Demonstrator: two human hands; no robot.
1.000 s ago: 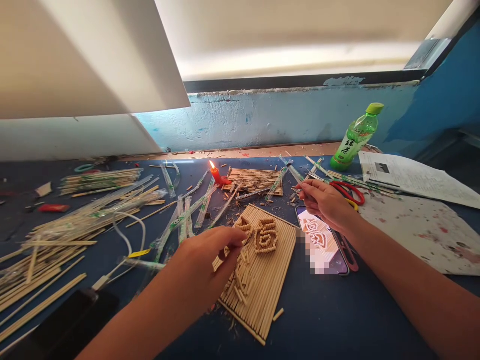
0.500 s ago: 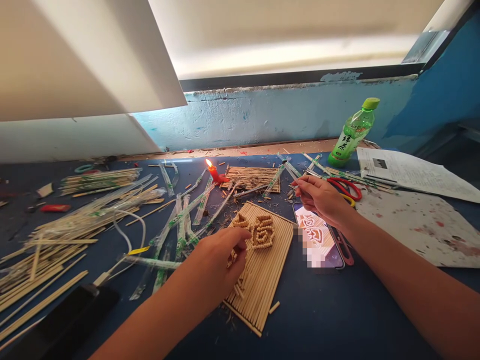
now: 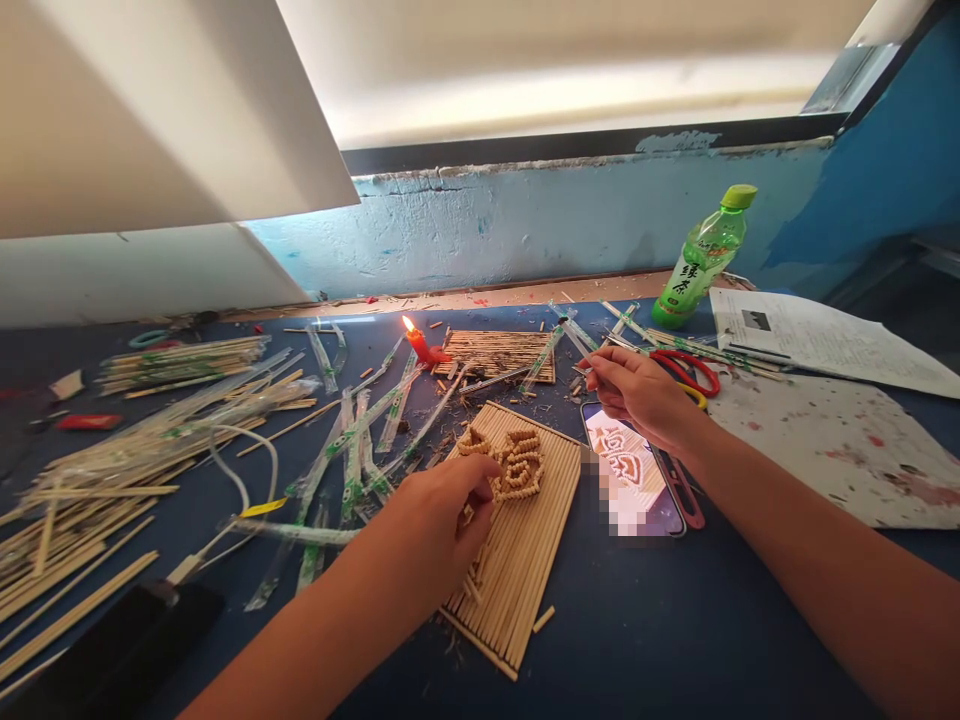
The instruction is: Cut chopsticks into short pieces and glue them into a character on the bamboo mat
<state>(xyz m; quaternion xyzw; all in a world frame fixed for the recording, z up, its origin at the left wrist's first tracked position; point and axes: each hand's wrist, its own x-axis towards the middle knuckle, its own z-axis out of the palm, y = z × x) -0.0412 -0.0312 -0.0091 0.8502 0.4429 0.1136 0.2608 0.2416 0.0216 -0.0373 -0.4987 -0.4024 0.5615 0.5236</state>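
Note:
My left hand (image 3: pixel 442 520) is over the left side of a flat board of wooden sticks (image 3: pixel 536 560), fingers curled in a pinch beside raised shapes built from short stick pieces (image 3: pixel 523 465). Whatever its fingertips hold is hidden. Above a lit phone (image 3: pixel 630 470), which displays a similar stick design, my right hand (image 3: pixel 634 390) has thumb and forefinger pinched together. The tiny thing at those fingertips is too small to name. Red and yellow scissors (image 3: pixel 690 372) lie just behind the right hand.
A burning red candle (image 3: pixel 420 342) stands beside a smaller, darkened stick panel (image 3: pixel 499 352). Loose sticks (image 3: pixel 82 510) and torn plastic wrappers (image 3: pixel 352 450) cover the left. A green bottle (image 3: pixel 705 258), printed paper (image 3: pixel 832 335) and a stained sheet (image 3: pixel 832 450) are at right.
The view has shifted slightly, so the table items appear a little further left. Both hands keep nearly the same pose; nothing visibly taken or let go.

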